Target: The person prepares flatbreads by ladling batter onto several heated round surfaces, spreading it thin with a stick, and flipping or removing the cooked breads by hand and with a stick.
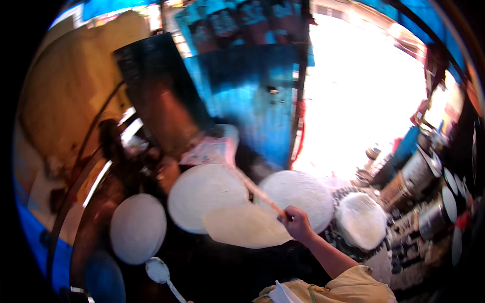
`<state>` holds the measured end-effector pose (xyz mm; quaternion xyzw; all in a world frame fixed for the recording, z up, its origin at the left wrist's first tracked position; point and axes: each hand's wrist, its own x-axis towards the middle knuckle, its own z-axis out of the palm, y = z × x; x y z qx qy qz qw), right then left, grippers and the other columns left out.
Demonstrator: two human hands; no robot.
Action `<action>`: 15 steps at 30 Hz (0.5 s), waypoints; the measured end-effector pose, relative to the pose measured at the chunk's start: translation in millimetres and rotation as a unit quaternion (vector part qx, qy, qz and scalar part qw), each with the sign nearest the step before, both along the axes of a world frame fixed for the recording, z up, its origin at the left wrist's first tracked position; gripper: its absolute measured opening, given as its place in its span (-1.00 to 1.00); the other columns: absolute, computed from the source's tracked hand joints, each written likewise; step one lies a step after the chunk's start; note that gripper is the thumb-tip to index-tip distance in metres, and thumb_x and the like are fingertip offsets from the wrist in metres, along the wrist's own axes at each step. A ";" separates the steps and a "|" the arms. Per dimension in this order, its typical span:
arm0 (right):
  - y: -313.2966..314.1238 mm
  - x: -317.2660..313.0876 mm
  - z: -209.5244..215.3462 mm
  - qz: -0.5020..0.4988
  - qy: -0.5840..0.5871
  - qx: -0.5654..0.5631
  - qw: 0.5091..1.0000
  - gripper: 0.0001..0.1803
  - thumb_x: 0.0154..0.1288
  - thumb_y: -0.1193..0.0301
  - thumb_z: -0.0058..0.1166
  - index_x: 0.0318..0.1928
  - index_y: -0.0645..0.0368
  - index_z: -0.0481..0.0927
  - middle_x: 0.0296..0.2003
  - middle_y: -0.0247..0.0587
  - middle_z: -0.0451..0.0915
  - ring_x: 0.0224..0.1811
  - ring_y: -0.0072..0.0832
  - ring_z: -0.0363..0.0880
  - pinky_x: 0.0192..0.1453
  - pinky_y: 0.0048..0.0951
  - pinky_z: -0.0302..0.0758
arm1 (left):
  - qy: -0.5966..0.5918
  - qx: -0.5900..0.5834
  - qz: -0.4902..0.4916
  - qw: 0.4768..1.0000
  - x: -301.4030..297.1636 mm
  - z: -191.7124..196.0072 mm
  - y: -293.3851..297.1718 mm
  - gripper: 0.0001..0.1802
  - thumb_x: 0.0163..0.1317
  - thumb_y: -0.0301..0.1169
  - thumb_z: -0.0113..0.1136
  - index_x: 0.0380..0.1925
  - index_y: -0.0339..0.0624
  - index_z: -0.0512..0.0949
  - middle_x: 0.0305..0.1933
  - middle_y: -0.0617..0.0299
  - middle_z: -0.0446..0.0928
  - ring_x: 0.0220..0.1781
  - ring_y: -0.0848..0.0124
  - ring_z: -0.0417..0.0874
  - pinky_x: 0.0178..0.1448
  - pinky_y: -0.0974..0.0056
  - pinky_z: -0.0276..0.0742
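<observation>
— Nearest the lower edge, what shows?

— A yellow sleeve [348, 288], with the forearm rising from it to the right hand [298, 224]. Left of that lies a pale ladle [157, 270], bowl up, on the dark griddle [217, 272].

— And the hand's fingers?

— Curled tight around the near end of a thin wooden stick [252, 189], which slants up and away to the left. The left hand is not in view.

— Where are the flatbreads?

— One thin, pale flatbread [242, 227] lies just left of the hand, under the stick, overlapping a rounder white one [202, 194] behind it. Another round one [303, 194] sits just behind the hand, one more [137, 227] well off to the left, and a puffed one [361, 219] rests on a dark grate to the right.

— Farther back?

— Metal pots [419, 171] at the right, a blue wall [247, 91], and glaring daylight beyond it.
</observation>
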<state>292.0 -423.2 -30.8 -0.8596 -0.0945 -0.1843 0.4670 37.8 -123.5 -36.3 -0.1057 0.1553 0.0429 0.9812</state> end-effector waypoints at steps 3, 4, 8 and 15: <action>-89.3 6.7 -15.2 -0.117 0.114 0.290 0.943 -0.85 0.13 0.45 0.11 -0.54 0.19 0.49 -0.70 -0.49 0.34 -0.69 -0.70 0.25 -0.62 -0.57 0.20 | -0.045 -0.008 -0.025 0.999 36.4 -3.7 -17.7 -0.78 0.36 -0.40 -0.33 -0.20 -0.26 0.32 -0.70 0.36 0.14 -0.73 0.59 0.24 -0.58 0.46 0.36; -124.3 3.2 -16.3 -0.146 0.165 0.403 0.888 -0.85 0.14 0.45 0.10 -0.54 0.14 0.49 -0.69 -0.55 0.34 -0.71 -0.74 0.21 -0.66 -0.62 0.15 | -0.051 -0.013 -0.046 0.998 51.0 -1.5 -27.3 -0.78 0.36 -0.39 -0.32 -0.20 -0.27 0.32 -0.70 0.36 0.14 -0.73 0.59 0.25 -0.58 0.46 0.35; -266.3 -35.2 -71.6 -0.279 0.085 0.540 0.789 -0.88 0.16 0.42 0.06 -0.50 0.00 0.43 -0.66 -0.54 0.29 -0.69 -0.74 0.22 -0.72 -0.68 0.11 | -0.049 -0.049 -0.089 0.994 106.4 21.5 -76.3 -0.80 0.33 -0.41 -0.28 -0.21 -0.29 0.31 -0.67 0.36 0.16 -0.71 0.62 0.26 -0.60 0.47 0.32; -419.0 -134.6 -227.6 -0.517 0.055 0.597 0.610 -0.93 0.12 0.44 0.04 -0.38 0.09 0.43 -0.60 -0.42 0.35 -0.64 -0.60 0.34 -0.72 -0.51 0.25 | 0.048 -0.180 0.012 0.982 158.4 53.9 -168.8 -0.83 0.29 -0.47 -0.25 -0.21 -0.33 0.29 -0.65 0.37 0.16 -0.70 0.64 0.27 -0.63 0.49 0.29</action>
